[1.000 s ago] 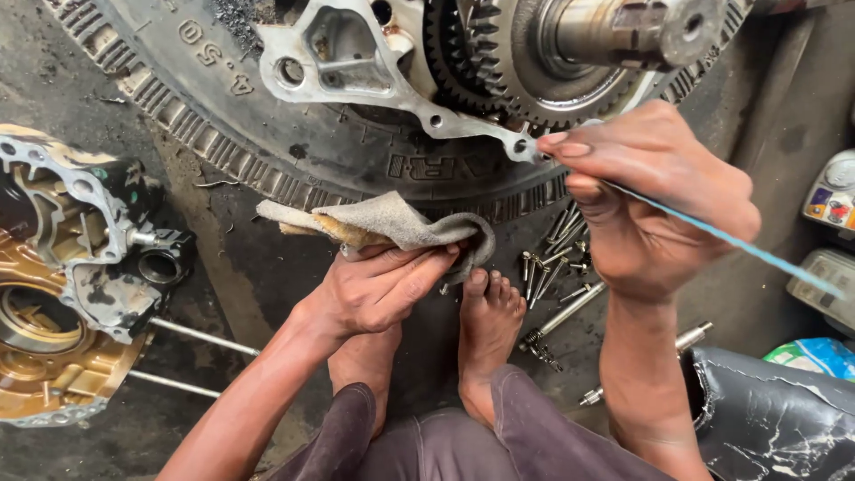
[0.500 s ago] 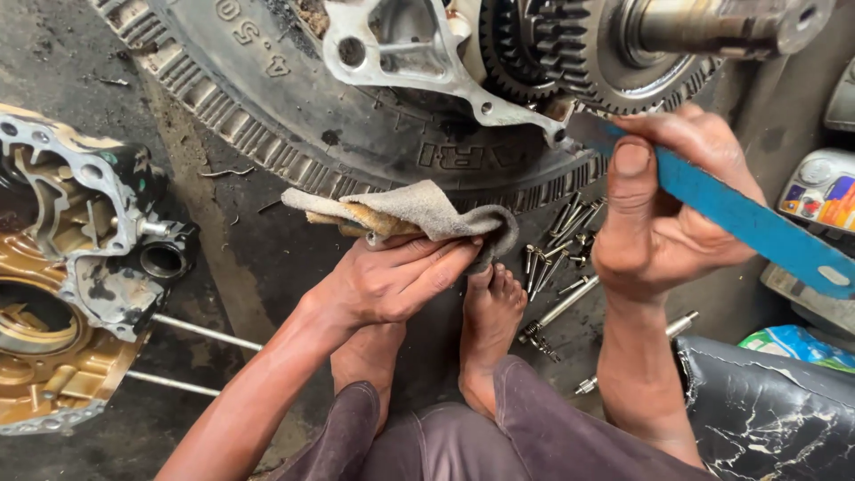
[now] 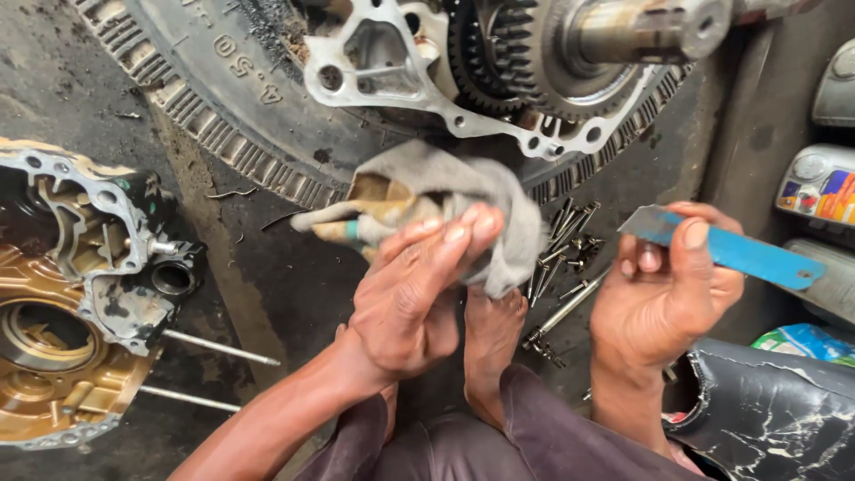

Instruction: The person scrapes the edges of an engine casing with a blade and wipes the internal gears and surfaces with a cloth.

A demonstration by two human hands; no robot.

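Note:
My left hand [image 3: 419, 285] grips a dirty grey and tan rag [image 3: 427, 200], lifted in front of the tyre. My right hand [image 3: 663, 298] holds a flat blue blade [image 3: 726, 249], thumb on top, its bare metal tip pointing left. Above both hands sits a silver engine case plate [image 3: 392, 62] with a dark gear [image 3: 499, 53] and a steel shaft [image 3: 641, 31], resting on a black tyre [image 3: 232, 134]. My bare foot [image 3: 490, 330] is on the ground between my hands.
A gold and silver engine case half [image 3: 80, 285] with two long studs lies at the left. Several loose bolts [image 3: 565, 258] lie on the oily floor by my foot. Plastic bottles [image 3: 815, 191] stand at the right, above a torn black seat [image 3: 775, 410].
My left hand has lifted the rag up off the floor. My right hand has dropped away from the case plate, bringing the blue blade down and level.

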